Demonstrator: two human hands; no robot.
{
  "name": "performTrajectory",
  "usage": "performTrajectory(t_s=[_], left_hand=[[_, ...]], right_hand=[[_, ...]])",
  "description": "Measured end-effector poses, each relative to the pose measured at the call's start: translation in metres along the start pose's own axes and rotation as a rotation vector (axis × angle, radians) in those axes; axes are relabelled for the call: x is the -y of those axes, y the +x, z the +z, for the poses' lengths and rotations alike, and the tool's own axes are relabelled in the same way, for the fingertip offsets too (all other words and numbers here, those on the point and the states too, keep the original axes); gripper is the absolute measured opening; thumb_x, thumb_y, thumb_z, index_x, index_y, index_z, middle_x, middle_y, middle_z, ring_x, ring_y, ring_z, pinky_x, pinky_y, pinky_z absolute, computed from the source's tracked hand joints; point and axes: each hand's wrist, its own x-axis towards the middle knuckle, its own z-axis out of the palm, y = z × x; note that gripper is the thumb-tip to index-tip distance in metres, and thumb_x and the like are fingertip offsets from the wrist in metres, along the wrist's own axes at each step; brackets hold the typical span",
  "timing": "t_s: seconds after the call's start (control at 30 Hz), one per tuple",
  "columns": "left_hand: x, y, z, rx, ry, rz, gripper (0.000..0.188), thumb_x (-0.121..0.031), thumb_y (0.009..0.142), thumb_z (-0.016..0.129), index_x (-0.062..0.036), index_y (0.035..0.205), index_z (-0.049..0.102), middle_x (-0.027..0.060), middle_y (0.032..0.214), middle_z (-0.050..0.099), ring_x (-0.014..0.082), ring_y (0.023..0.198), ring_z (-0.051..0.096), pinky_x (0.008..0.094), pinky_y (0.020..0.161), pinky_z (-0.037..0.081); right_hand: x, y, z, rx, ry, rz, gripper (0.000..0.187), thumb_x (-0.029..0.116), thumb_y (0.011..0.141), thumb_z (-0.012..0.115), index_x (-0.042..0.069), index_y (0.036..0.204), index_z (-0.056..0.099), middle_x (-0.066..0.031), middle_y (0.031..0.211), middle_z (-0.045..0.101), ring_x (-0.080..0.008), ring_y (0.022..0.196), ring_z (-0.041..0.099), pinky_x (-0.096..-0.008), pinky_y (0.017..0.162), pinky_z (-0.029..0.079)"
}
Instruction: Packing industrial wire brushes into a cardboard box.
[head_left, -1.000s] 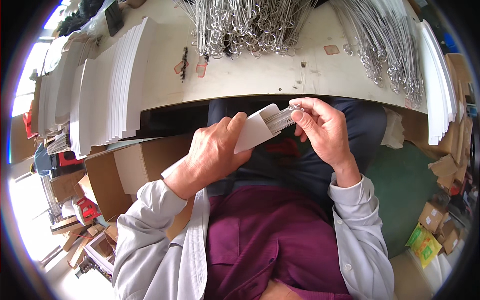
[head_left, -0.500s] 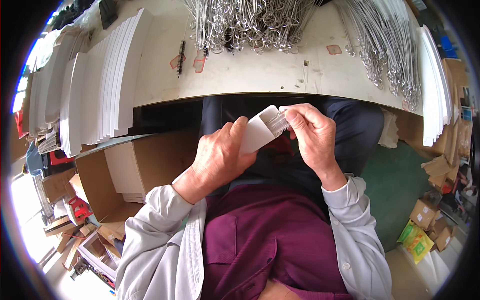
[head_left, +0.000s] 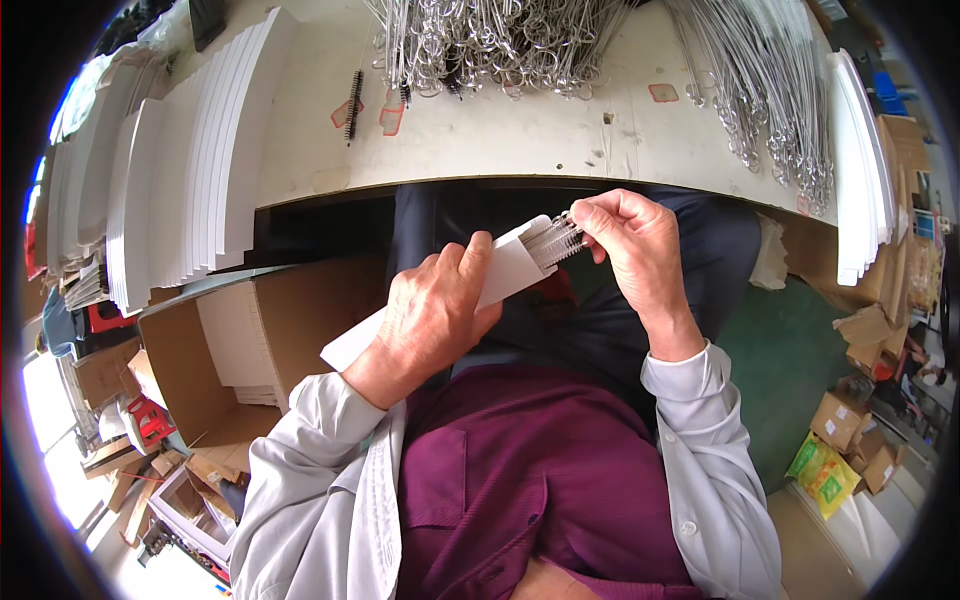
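A white card stack (head_left: 500,275) is held above the person's lap, just below the workbench (head_left: 560,140) edge, its long axis slanting from lower left up to upper right. The left hand (head_left: 435,315) wraps over its middle, fingers closed around it, wrist bent upward. The right hand (head_left: 630,245) pinches a metal binding comb (head_left: 555,240) at the stack's upper end, fingertips shut on it. White sheet piles (head_left: 190,160) and wire loops (head_left: 480,45) crowd the bench; an open cardboard box (head_left: 200,350) sits at left.

A pale workbench (head_left: 520,140) spans twelve o'clock. Green floor (head_left: 800,370) lies at three. Daylight glares at eight o'clock.
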Motion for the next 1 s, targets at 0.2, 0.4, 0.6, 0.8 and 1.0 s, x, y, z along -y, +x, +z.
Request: performTrajectory(t_s=[0.2, 0.4, 0.6, 0.8, 1.0], left_hand=[[0.0, -0.003, 0.009, -0.027, -0.028, -0.033, 0.069, -0.014, 0.072, 0.082, 0.0009, 0.132, 0.053, 0.0148, 0.087, 0.065, 0.0331, 0.073, 0.07, 0.0422, 0.062, 0.058], [0.0, -0.002, 0.014, -0.036, -0.069, -0.078, 0.062, -0.015, 0.072, 0.082, -0.0009, 0.126, 0.055, 0.0143, 0.084, 0.065, 0.0333, 0.071, 0.07, 0.0424, 0.061, 0.058], [0.0, -0.004, 0.02, -0.065, -0.158, -0.066, 0.06, -0.016, 0.074, 0.079, 0.0019, 0.125, 0.053, 0.0168, 0.085, 0.065, 0.0354, 0.07, 0.07, 0.0447, 0.06, 0.059], [0.0, -0.004, 0.025, -0.112, -0.207, -0.08, 0.057, -0.017, 0.076, 0.08, 0.0011, 0.125, 0.055, 0.0175, 0.085, 0.066, 0.0368, 0.072, 0.071, 0.0452, 0.061, 0.06], [-0.003, -0.005, 0.03, -0.106, -0.287, -0.187, 0.063, -0.017, 0.073, 0.086, 0.001, 0.126, 0.059, 0.0211, 0.102, 0.072, 0.039, 0.089, 0.074, 0.0447, 0.076, 0.061]], right_hand=[[-0.005, -0.006, 0.013, -0.059, -0.462, -0.541, 0.014, 0.011, 0.093, 0.077, -0.002, 0.091, 0.071, -0.008, 0.084, 0.073, -0.0133, 0.065, 0.066, -0.0262, 0.057, 0.052], [-0.018, -0.012, 0.017, -0.008, -0.443, -0.522, 0.009, 0.005, 0.094, 0.076, -0.002, 0.091, 0.071, -0.0084, 0.099, 0.074, -0.0098, 0.08, 0.066, -0.0255, 0.068, 0.053], [-0.024, -0.015, 0.027, -0.006, -0.235, -0.328, 0.011, 0.004, 0.089, 0.079, 0.001, 0.097, 0.071, -0.0086, 0.101, 0.073, -0.0145, 0.076, 0.069, -0.0302, 0.069, 0.057], [-0.032, -0.017, 0.03, -0.091, -0.249, -0.349, 0.015, 0.004, 0.086, 0.082, 0.002, 0.097, 0.071, -0.0101, 0.102, 0.072, -0.0146, 0.082, 0.069, -0.0295, 0.074, 0.056], [-0.038, -0.023, 0.036, -0.076, -0.424, -0.527, 0.013, 0.011, 0.093, 0.077, -0.002, 0.095, 0.074, -0.0168, 0.107, 0.072, -0.0288, 0.091, 0.07, -0.0352, 0.077, 0.057]])
